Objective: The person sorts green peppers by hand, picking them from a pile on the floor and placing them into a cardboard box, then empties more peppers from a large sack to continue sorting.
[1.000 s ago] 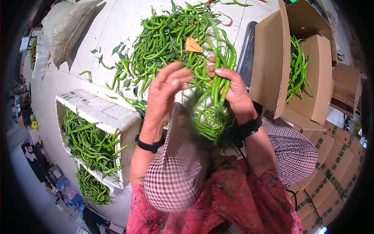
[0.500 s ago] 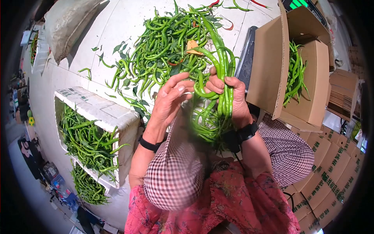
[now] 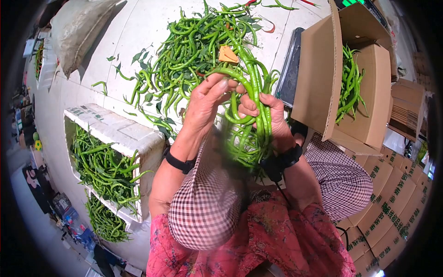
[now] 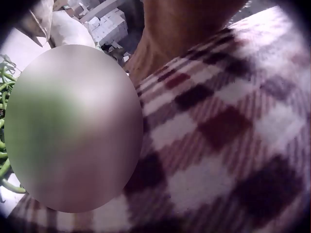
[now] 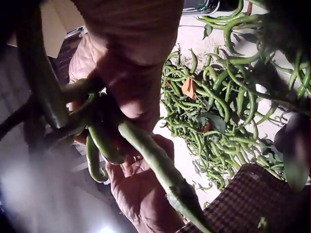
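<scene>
A bunch of long green chili peppers (image 3: 258, 108) is gripped in my right hand (image 3: 276, 117), thumb across them. Its lower part hangs toward my lap, partly blurred. My left hand (image 3: 204, 104) is beside the bunch, its thumb and fingers pinching a curved green chili pepper (image 3: 235, 74) that sticks out to the left. In the right wrist view, the left palm (image 5: 146, 199) lies below several peppers (image 5: 160, 170). A blurred oval covers the left hand's work in the left wrist view. Beyond the hands spreads a pile of green chili peppers (image 3: 184, 51) with leaves.
An orange scrap (image 3: 227, 54) lies on the pile. White foam boxes (image 3: 124, 127) of chili peppers stand at the left, below a full sack (image 3: 80, 34). An open cardboard box (image 3: 318, 78) with peppers is at the right, a dark flat tray (image 3: 290, 67) beside it. Checked cloth (image 3: 205, 207) covers my knees.
My left hand has moved right and up to the bunch, its fingers closing in on a curved pepper, which has swung left. My right hand keeps its grip, shifting slightly left and down.
</scene>
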A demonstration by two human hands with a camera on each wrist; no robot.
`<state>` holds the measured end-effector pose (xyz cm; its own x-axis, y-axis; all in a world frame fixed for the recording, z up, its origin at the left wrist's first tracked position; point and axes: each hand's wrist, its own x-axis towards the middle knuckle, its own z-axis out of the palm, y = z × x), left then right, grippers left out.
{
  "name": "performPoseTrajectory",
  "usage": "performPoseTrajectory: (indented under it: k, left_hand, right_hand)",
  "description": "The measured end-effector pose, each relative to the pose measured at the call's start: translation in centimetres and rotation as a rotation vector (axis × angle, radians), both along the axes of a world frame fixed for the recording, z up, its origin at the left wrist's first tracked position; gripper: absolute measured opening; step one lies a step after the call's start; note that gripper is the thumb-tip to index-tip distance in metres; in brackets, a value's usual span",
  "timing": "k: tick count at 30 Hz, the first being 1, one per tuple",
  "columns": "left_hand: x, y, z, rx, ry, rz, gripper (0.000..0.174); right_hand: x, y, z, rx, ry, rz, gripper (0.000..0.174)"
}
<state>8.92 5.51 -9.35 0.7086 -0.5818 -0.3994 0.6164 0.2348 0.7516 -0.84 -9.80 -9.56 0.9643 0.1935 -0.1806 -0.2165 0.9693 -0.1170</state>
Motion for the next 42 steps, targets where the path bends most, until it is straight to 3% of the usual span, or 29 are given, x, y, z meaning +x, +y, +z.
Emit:
performPoseTrajectory:
  k: [2, 9, 12, 22, 25, 27, 32, 39, 42]
  left_hand:
    - [0.0, -0.2, -0.6, -0.029, -0.033, 0.025, 0.018]
    - [-0.5, 0.5, -0.2, -0.116, 0.008, 0.148, 0.011]
    - [-0.4, 1.0, -0.7, -0.148, -0.024, 0.160, 0.012]
    - [-0.5, 1.4, 1.4, -0.038, -0.229, 0.133, 0.025]
    - [-0.5, 2.0, 1.5, -0.041, -0.237, 0.106, 0.028]
    - [-0.1, 2.0, 1.8, -0.041, -0.195, 0.200, 0.031]
    - [0.5, 2.3, 1.0, 0.070, -0.155, 0.166, 0.029]
    - [0.7, 2.6, -0.7, -0.073, -0.040, 0.107, 0.032]
    - [0.4, 3.2, -1.8, -0.067, 0.038, 0.085, 0.033]
  right_hand:
    - [-0.3, 0.7, -0.1, -0.050, 0.038, -0.001, 0.048]
    - [-0.1, 0.1, -0.9, -0.126, 0.074, 0.111, 0.048]
    - [0.2, -0.1, 0.0, -0.346, 0.060, 0.132, 0.048]
    - [-0.5, -0.1, -1.3, -0.239, 0.054, 0.090, 0.048]
    - [-1.2, 0.0, -1.4, -0.086, 0.100, 0.056, 0.050]
    - [-1.5, -0.3, -1.4, 0.058, 0.090, 0.032, 0.053]
    - [-2.0, -0.7, -0.5, 0.169, 0.138, 0.081, 0.058]
    - [-0.7, -0.4, -1.2, -0.072, 0.033, 0.054, 0.057]
    - [1.4, 0.1, 1.5, -0.052, 0.219, -0.108, 0.057]
